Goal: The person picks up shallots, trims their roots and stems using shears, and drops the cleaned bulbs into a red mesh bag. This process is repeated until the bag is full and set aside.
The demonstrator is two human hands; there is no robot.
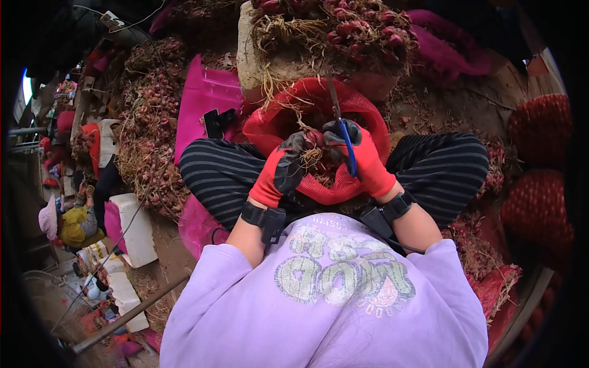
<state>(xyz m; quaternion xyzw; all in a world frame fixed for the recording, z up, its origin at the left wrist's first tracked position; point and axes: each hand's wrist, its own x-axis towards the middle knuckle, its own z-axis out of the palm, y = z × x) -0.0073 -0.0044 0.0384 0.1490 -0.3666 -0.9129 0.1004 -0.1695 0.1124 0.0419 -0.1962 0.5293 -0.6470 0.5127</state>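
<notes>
Between my legs, my left hand (284, 170), in a red and dark-grey glove, grips a small bunch of red shallots (313, 138) with dry stalks and stringy roots. My right hand (363, 158), gloved alike, is closed round blue-handled scissors (349, 149). Their blades (333, 98) point away from me, beyond the bunch. Both hands are close together over a red mesh sack (288, 101) whose mouth is spread wide. Some loose shallots and roots show inside the sack, partly hidden by the hands.
Ahead, a foam block (246, 49) carries a heap of shallots (368, 30). More lie piled at the left (150, 122). Pink plastic sheeting (205, 101) holds a dark phone-like object (218, 122). Filled red mesh sacks (537, 202) stand at right. Another person (76, 224) sits far left.
</notes>
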